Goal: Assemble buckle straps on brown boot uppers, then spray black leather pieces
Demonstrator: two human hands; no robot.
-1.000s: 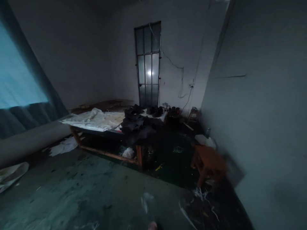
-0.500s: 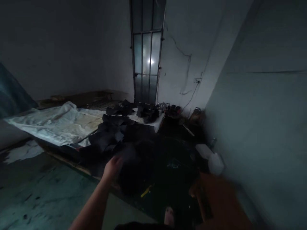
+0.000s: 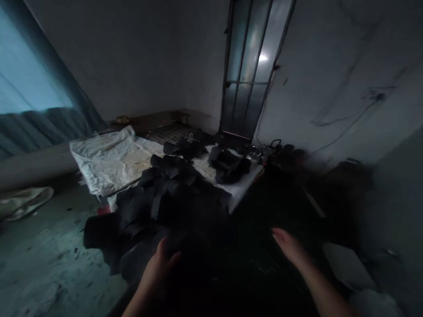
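Note:
A heap of black, curling sheets [image 3: 178, 193], perhaps leather or fabric, spreads across a low platform and over its near edge. My left hand [image 3: 157, 262] is at the heap's near side, thumb and a finger apart. I cannot tell whether it touches the black sheet [image 3: 142, 253] beside it. To the right, my right hand [image 3: 289, 246] reaches in over the dark floor. It is blurred and dim, its fingertips pointing left. Whether it holds anything does not show. The area between the hands is nearly black.
A crumpled whitish sheet [image 3: 109, 154] covers the platform's left part. Beyond lies a wire mesh [image 3: 172, 132]. More black pieces [image 3: 231, 165] rest near the barred door [image 3: 247, 88]. A pale block [image 3: 346, 264] stands at right, and a cable [image 3: 346, 132] hangs from the wall.
The view has swung left and in closer. My right hand has come into sight. My left hand's thumb and finger now show apart. The orange-brown furniture has left the view.

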